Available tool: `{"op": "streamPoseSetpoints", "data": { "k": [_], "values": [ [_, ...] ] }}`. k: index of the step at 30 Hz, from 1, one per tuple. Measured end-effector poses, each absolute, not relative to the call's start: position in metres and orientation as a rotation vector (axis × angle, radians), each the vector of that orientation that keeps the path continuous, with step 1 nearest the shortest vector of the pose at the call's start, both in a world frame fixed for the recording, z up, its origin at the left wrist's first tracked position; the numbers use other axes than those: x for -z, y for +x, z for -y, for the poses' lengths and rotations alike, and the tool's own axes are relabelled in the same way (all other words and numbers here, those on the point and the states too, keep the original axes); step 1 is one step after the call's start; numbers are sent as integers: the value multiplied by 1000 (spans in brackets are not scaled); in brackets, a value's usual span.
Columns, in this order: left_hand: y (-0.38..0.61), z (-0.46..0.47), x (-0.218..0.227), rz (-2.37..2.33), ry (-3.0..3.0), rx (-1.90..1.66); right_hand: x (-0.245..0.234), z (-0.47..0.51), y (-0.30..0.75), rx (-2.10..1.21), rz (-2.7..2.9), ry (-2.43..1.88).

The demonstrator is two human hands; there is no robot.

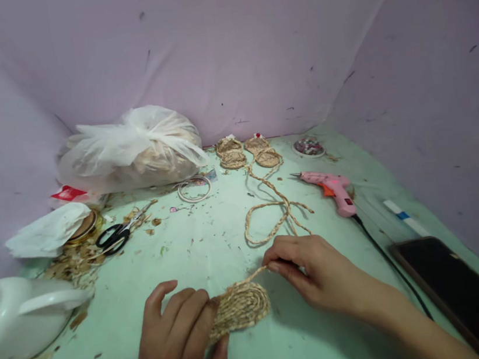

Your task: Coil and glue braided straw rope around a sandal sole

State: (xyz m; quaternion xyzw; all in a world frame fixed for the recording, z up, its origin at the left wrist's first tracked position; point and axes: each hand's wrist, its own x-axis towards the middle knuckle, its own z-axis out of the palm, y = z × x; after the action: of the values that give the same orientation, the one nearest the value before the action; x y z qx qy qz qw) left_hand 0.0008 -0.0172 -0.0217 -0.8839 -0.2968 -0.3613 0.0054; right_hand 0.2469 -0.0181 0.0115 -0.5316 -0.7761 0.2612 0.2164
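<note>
A flat oval coil of braided straw rope (241, 306) lies on the green table top (196, 250). My left hand (177, 344) is closed on its left end, fingers above and thumb beneath. My right hand (311, 270) pinches the loose braided rope (270, 213) where it leaves the coil's upper right edge. From there the rope loops away across the table toward several finished coiled pieces (247, 150) at the back.
A pink glue gun (331, 190) with a black cord lies to the right, with a dark phone (456, 286) nearer. Black scissors (117, 235), straw scraps and a white pot (15, 318) sit on the left. A filled plastic bag (132, 149) stands at the back left.
</note>
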Motion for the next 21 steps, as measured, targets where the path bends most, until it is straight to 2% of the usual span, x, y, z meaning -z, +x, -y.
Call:
{"op": "streamPoseSetpoints", "data": {
  "k": [13, 21],
  "values": [
    [1, 13, 21, 966, -2695, 1115, -5, 35, 244, -669, 2137, -1436],
    [-6, 9, 24, 935, -2638, 1028, -10, 45, 243, -641, 2026, -1730]
  ]
}}
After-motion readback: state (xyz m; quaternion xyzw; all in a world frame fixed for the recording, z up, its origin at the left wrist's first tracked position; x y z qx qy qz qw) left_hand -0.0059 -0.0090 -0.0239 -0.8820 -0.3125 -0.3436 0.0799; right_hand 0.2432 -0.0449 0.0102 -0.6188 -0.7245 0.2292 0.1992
